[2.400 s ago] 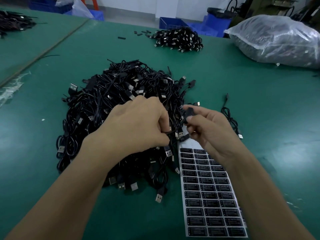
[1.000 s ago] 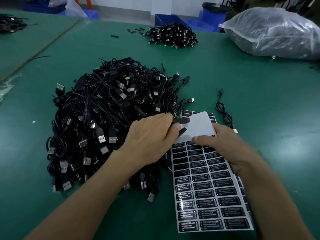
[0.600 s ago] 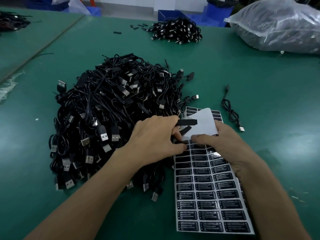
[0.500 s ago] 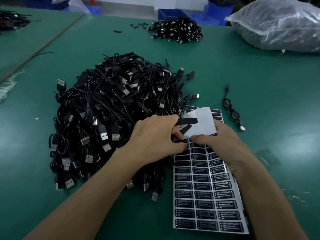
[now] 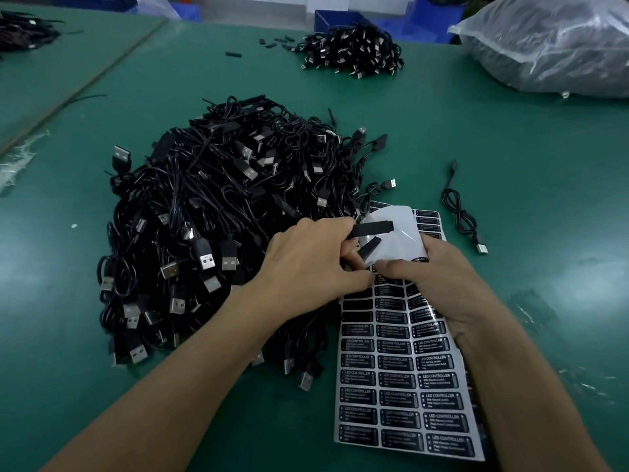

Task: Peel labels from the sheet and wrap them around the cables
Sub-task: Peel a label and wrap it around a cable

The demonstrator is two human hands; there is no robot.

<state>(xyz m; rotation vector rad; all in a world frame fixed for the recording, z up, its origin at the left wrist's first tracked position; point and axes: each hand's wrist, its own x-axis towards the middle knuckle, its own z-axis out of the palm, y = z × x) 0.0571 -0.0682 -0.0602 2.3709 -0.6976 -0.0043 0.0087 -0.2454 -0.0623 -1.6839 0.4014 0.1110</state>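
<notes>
While bending the top of the label sheet back over itself in the right hand, thumb clamped on the printed face and fingers curled behind, picking at the fold with the left hand. Left fingers closed round a black cable, its stiff bar poking out rightward over the white backing, just beyond the knuckles. Left thumb tip down at the fold line, touching the right thumb. Next label right there, between and under the two thumb tips, mostly covered; no lifted corner discernible. Long axis of that label across the sheet, left to right, roughly parallel to the held bar. Probably best lifted from its left end, nearer the left hand, then carried the short way up to the bar. Rest of the sheet trailing toward the body beneath the right wrist, on the table. Pile of cables to the left of the left hand and under its forearm.
</notes>
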